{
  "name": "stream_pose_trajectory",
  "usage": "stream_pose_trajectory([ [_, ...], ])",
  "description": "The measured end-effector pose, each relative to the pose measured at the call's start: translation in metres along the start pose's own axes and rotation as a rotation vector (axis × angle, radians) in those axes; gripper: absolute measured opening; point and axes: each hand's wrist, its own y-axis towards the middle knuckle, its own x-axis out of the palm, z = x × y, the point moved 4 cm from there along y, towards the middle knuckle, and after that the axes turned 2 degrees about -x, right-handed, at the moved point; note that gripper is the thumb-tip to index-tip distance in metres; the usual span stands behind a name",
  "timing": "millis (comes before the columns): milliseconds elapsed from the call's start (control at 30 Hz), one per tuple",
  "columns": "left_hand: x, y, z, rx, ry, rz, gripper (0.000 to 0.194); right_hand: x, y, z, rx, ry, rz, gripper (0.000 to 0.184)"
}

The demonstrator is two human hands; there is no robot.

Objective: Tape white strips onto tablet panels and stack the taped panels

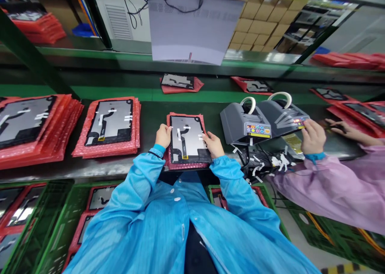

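Observation:
A flat grey and black panel (pixel 187 140) with white tape strips lies on red bubble wrap (pixel 186 164) at the front of the dark bench. My left hand (pixel 163 135) grips its left edge with curled fingers. My right hand (pixel 213 144) holds the right edge, fingers closed over it. Both arms wear blue sleeves.
Two stacks of similar panels on red wrap (pixel 112 125) (pixel 33 125) lie to the left. Two grey tape dispensers (pixel 246 123) (pixel 282 115) stand to the right, where a co-worker's hand (pixel 313 135) in a pink sleeve touches one. Green crates (pixel 57 210) sit below the bench.

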Motion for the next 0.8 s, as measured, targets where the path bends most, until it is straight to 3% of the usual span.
stream_pose_trajectory([
  [100, 0.006, 0.003, -0.01, -0.044, -0.066, -0.042, 0.016, 0.001, -0.002, -0.004, 0.063, 0.027, -0.09, 0.031],
  [233, 0.01, -0.001, -0.016, -0.109, -0.15, -0.048, 0.011, 0.0, -0.01, -0.014, 0.204, 0.083, -0.285, 0.02],
  [300, -0.001, -0.006, -0.011, -0.12, -0.181, -0.027, 0.015, 0.004, -0.011, -0.029, 0.181, 0.067, -0.326, 0.018],
  [367, -0.028, -0.008, -0.003, -0.094, -0.229, 0.0, 0.016, 0.02, -0.009, -0.054, 0.077, 0.054, -0.361, 0.02],
  [467, -0.103, -0.007, 0.012, 0.034, -0.298, 0.079, 0.018, 0.083, -0.008, -0.1, -0.109, 0.046, -0.487, 0.026],
  [567, -0.198, 0.0, 0.019, 0.18, -0.277, 0.237, 0.023, 0.175, -0.013, -0.135, -0.263, 0.057, -0.638, 0.032],
  [633, -0.245, 0.011, 0.013, 0.153, -0.208, 0.337, 0.023, 0.233, -0.016, -0.14, -0.314, 0.081, -0.722, 0.035],
  [733, -0.274, 0.029, -0.015, 0.059, -0.146, 0.388, 0.022, 0.29, -0.018, -0.118, -0.28, -0.023, -0.79, 0.032],
  [800, -0.273, 0.036, -0.043, -0.038, -0.036, 0.389, 0.021, 0.302, -0.011, -0.096, -0.238, -0.281, -0.797, 0.022],
])
